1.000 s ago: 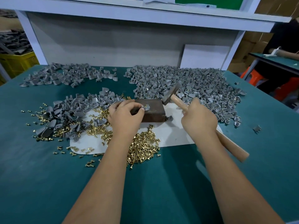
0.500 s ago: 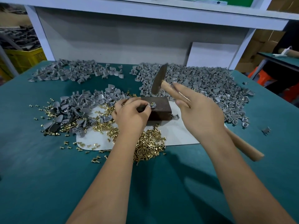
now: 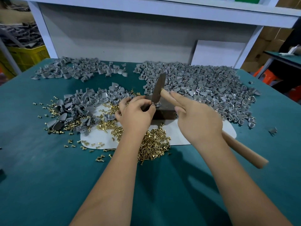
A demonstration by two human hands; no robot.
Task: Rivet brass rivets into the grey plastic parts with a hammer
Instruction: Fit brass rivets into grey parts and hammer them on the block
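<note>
At frame centre, the left hand (image 3: 136, 111) is pinching a grey plastic part (image 3: 156, 104) on the steel block (image 3: 164, 112), steadying it while the right hand (image 3: 197, 121), forefingers extended along the handle for control, is setting the hammer (image 3: 158, 89) on its rivet

Hammer (image 3: 158, 90) came down since half a second ago: head was raised above the block (image 3: 164, 111), now its lower end sits right at the grey part (image 3: 157, 104) I'm pinching with my left hand (image 3: 136, 114). A second ago the head was cocked back toward 1 o'clock; now it stands near upright, top toward 12. My right hand (image 3: 197, 121) opened up: two fingers (image 3: 176, 99) now lie straight along the handle toward 11.
</note>
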